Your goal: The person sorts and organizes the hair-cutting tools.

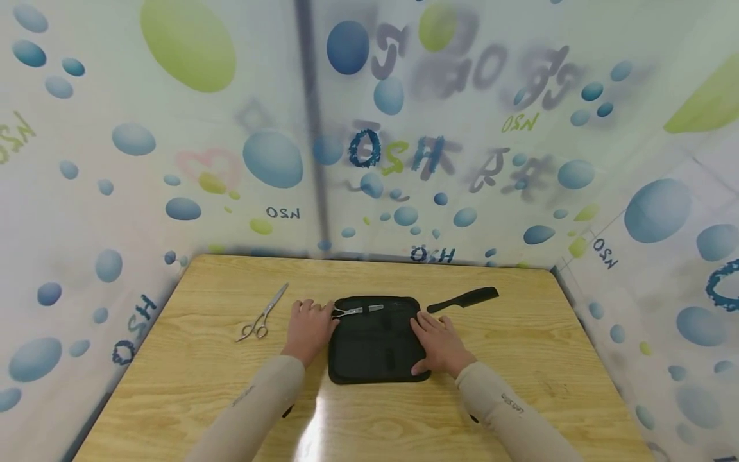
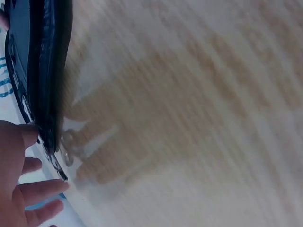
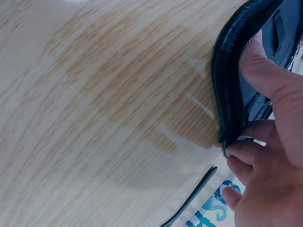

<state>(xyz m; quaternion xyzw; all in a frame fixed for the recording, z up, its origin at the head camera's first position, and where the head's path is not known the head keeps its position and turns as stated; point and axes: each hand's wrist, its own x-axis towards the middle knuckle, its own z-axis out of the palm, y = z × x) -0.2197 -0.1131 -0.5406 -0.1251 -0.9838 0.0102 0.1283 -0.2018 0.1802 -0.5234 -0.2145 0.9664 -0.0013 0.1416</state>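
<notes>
A black zippered case (image 1: 369,353) lies open on the wooden table between both hands. A pair of silver scissors (image 1: 351,312) lies across its upper left part, under a dark strap, with the finger rings jutting past the left edge. My left hand (image 1: 310,327) holds the scissors' handle end, its thumb by the case edge and its fingers beyond the rings (image 2: 67,146). At the opposite side, my right hand (image 1: 441,343) grips the case rim. Its thumb rests on the inside by the zipper, with fingers at the corner in the right wrist view.
Another pair of silver scissors (image 1: 264,317) lies on the table left of my left hand. A black comb (image 1: 464,299) lies at the upper right, beyond my right hand. The wooden table (image 1: 508,333) meets a patterned wall covering (image 1: 265,231) along its back edge.
</notes>
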